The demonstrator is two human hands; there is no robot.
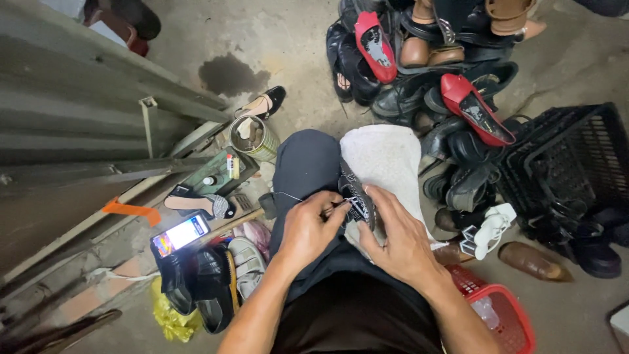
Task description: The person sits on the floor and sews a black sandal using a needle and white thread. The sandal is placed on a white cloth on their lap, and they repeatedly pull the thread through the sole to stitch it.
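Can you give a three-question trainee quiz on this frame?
1. True or false: both hands touch the black shoe on the lap.
2. Which hand pinches the thin tool at the shoe: A left hand, B right hand?
3. What colour is the basket by the right forearm?

Key: 1 true; 2 A; 3 red.
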